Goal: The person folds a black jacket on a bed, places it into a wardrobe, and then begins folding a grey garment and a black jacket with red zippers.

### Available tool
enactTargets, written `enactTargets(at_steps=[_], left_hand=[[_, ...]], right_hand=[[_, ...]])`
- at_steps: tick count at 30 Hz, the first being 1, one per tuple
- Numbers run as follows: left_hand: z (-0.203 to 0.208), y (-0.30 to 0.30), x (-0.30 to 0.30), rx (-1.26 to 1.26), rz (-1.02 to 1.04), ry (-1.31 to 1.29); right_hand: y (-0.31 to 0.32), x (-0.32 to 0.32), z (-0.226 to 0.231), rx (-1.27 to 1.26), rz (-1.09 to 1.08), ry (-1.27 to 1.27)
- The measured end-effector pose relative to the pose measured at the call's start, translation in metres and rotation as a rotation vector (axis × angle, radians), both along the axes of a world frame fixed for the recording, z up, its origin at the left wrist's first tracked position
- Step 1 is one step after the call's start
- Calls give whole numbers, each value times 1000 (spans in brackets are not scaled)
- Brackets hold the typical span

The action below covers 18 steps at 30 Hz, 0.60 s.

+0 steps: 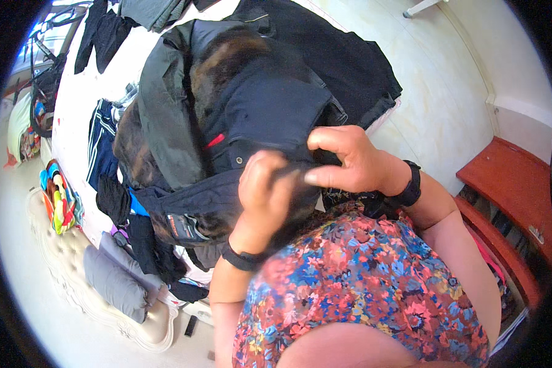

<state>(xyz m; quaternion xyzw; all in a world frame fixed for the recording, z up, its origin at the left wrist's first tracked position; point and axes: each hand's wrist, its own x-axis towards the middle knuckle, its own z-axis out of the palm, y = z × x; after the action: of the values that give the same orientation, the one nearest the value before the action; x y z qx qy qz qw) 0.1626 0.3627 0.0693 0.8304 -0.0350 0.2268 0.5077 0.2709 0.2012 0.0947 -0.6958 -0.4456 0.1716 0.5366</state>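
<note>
A dark navy garment (270, 110) with a small red tag and a round metal snap lies in front of me, on a bulky dark jacket (168, 116) with brown fur lining. My right hand (349, 161) pinches the garment's near edge between thumb and bent fingers. Close to its left, my left hand (265, 193) is curled over the same cloth, partly smeared by motion; its fingertips are hard to make out. Both wrists wear black bands. Folds hide what part of the garment lies between the hands.
Black trousers (343, 67) spread beyond the jacket. More clothes, including striped navy ones (101, 138), lie on the white bed sheet (70, 116). Grey pillows (113, 279) rest by the tufted cream headboard (61, 251). A reddish-brown wooden cabinet (509, 184) stands at the right.
</note>
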Motion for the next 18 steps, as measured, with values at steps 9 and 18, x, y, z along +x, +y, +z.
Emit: enactTargets(at_steps=[9,18], left_hand=[[4,1,6,-258,-49,164],[-9,-6,10,-299,-4,214]], right_hand=[[-2,-13,-23,-92,-156,282],[2,-4,-2,-165,-97,198]])
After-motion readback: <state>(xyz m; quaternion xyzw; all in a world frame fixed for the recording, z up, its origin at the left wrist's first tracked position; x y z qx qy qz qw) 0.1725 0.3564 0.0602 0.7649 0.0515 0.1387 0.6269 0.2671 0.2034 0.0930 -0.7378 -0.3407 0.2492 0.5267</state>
